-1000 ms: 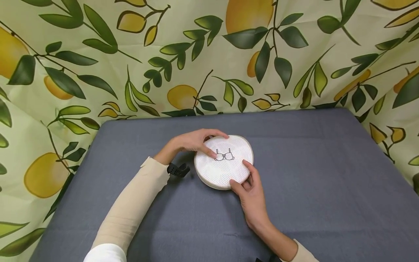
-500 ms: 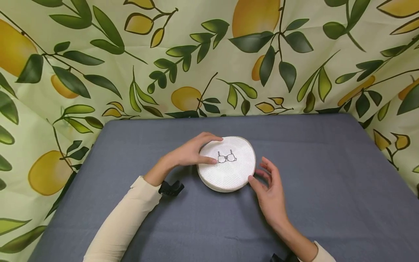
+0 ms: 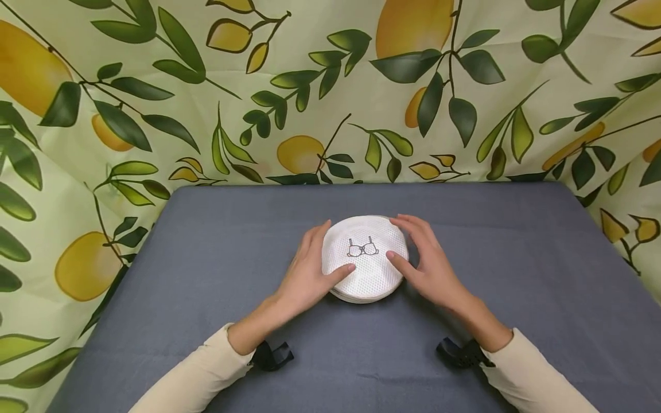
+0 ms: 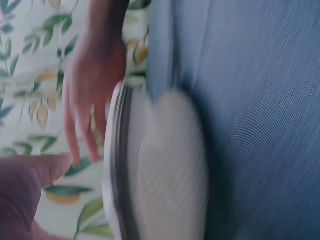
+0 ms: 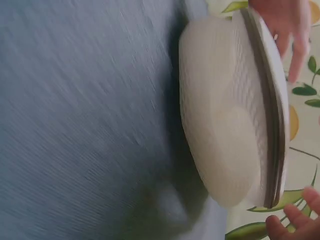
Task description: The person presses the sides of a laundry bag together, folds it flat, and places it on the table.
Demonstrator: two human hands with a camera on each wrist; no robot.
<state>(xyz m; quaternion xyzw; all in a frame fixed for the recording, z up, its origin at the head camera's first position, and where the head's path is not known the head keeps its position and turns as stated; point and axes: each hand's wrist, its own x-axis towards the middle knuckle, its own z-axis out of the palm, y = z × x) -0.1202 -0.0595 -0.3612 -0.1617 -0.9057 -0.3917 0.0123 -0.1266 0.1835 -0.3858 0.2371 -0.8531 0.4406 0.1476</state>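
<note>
A round white mesh bra wash bag (image 3: 364,275) lies on the table with a small line drawing of a bra on its top. Seen from the side in the right wrist view, the bag (image 5: 215,115) has a flat lid edge and a bulging, padded lower half. My left hand (image 3: 310,272) is at its left edge, thumb stretched over the top face. On the opposite side, my right hand (image 3: 426,258) has spread fingers by the upper right rim and its thumb over the lid. Neither hand's fingers are curled round the bag.
A grey-blue cloth covers the table (image 3: 232,229). Behind and at both sides hangs a pale fabric (image 3: 206,115) printed with lemons and leaves. Black bands with small devices are on both wrists.
The right hand has let go of the lower right rim and moved up along the right side. The left hand has slid from the upper left down to the left edge.
</note>
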